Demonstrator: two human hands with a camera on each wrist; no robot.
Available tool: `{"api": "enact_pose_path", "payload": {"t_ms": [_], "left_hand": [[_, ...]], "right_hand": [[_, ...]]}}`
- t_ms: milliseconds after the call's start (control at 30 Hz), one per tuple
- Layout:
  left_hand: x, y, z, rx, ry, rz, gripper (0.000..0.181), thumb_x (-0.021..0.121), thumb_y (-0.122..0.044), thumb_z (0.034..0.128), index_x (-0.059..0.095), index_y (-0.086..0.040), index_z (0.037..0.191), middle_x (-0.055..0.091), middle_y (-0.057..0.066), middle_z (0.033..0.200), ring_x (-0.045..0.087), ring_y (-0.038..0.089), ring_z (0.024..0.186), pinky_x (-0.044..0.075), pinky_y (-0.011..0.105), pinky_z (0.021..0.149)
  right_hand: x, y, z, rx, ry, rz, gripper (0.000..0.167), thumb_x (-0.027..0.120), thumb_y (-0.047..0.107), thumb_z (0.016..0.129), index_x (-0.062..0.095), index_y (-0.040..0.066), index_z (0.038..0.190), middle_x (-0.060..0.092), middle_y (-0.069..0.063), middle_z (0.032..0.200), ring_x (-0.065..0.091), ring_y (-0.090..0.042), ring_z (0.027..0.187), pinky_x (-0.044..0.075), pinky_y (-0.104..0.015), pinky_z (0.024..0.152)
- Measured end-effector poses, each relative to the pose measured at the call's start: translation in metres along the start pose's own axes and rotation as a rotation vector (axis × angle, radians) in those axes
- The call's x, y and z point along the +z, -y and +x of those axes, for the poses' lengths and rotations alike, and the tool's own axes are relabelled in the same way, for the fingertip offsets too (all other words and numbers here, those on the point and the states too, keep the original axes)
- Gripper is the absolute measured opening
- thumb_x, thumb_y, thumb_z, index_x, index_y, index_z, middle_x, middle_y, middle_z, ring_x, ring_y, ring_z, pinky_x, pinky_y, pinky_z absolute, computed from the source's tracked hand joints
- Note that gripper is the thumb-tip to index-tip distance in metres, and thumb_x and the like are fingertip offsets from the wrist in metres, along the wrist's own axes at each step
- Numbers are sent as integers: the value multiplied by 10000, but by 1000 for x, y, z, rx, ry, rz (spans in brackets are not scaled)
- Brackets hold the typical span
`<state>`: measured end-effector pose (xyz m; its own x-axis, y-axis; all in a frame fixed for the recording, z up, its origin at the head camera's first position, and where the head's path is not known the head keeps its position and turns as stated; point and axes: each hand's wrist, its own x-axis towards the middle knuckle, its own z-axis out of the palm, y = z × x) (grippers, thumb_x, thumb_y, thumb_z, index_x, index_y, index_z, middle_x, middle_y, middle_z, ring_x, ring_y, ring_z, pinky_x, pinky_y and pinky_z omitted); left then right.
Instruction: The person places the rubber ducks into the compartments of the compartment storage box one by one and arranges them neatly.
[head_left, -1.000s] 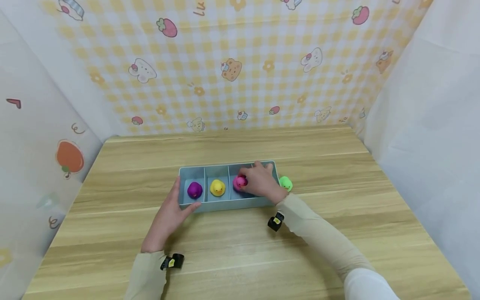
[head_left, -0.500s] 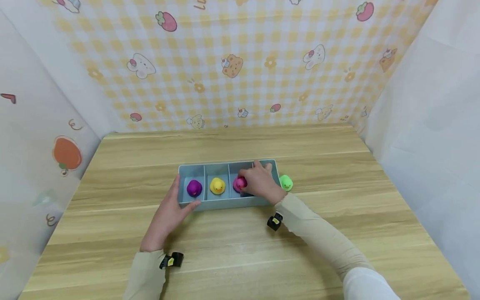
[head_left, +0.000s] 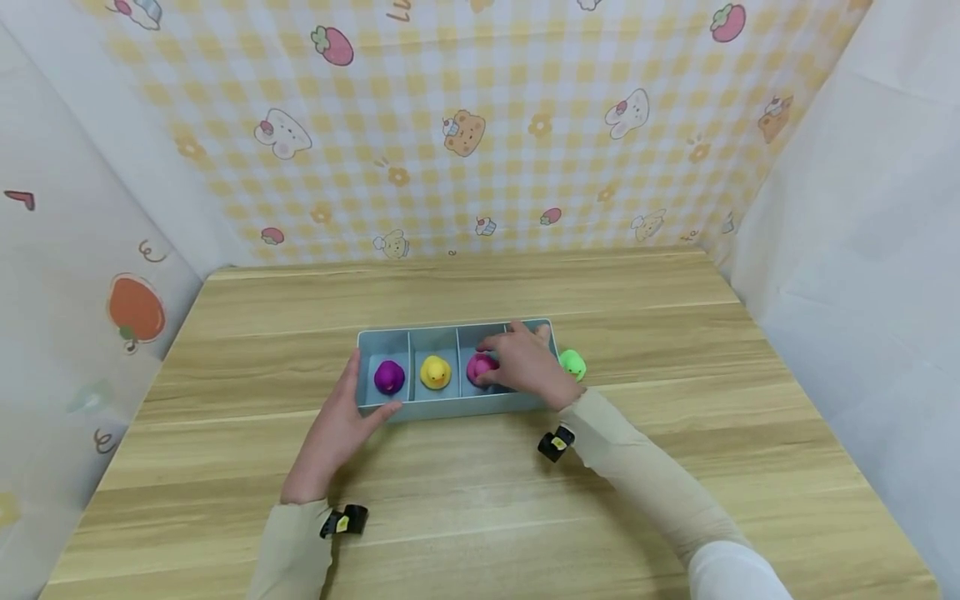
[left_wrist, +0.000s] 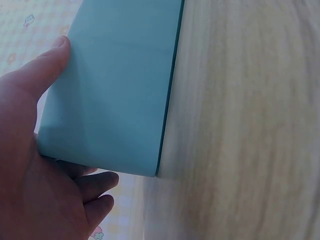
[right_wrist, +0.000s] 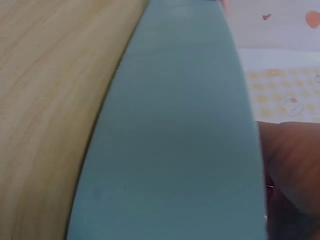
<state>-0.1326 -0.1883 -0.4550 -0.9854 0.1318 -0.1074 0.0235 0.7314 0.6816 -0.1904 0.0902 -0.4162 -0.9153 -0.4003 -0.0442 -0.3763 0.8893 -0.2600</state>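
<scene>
A long blue-grey box (head_left: pixel 450 407) with a row of compartments lies on the wooden table. My left hand (head_left: pixel 341 421) holds its left end, thumb along the front wall and fingers at the end wall. A purple rubber duck (head_left: pixel 389 377) sits in the leftmost compartment and a yellow rubber duck (head_left: pixel 435 372) in the one beside it. In the third compartment is a pink rubber duck (head_left: pixel 480 368). My right hand (head_left: pixel 528 364) reaches over it, thumb and forefinger parted around the duck. The right wrist view shows mostly the box's front wall (right_wrist: pixel 170 120).
A green rubber duck (head_left: pixel 573 365) stands on the wooden table (head_left: pixel 465 517) just outside the box's right end. Behind the table hangs a yellow checked cloth (head_left: pixel 420 125), with white cloths at both sides.
My right hand has shifted slightly to the right, and its thumb and forefinger have loosened around the pink duck, which stays in the third compartment. My left hand keeps its place.
</scene>
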Motion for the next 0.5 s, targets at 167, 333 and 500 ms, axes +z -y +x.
{"api": "enact_pose_path", "payload": {"t_ms": [167, 333, 500], "left_hand": [[0, 0, 0, 6, -2, 6, 1055, 646, -504, 864, -79, -136, 1536, 24, 153, 1604, 143, 428, 1439, 223, 595, 1130], [0, -1, -1, 5, 1, 1, 1053, 648, -498, 866, -80, -137, 1536, 28, 158, 1603, 144, 431, 1438, 226, 596, 1128], [-1, -1, -1, 0, 0, 1, 1052, 646, -497, 868, -74, -121, 1536, 27, 158, 1603, 146, 431, 1438, 223, 597, 1129]], "right_hand": [[-6, -2, -4, -20, -29, 56, 361, 790, 377, 771, 736, 211, 1087, 722, 45, 1061, 483, -214, 975, 240, -455, 772], [-12, -8, -10, -53, -70, 115, 323, 786, 373, 778, 750, 207, 1052, 722, 57, 1069, 464, -186, 915, 219, -458, 760], [-20, -16, -15, -47, -97, 140, 345, 795, 372, 761, 745, 211, 1062, 721, 50, 1072, 437, -175, 865, 214, -448, 758]]}}
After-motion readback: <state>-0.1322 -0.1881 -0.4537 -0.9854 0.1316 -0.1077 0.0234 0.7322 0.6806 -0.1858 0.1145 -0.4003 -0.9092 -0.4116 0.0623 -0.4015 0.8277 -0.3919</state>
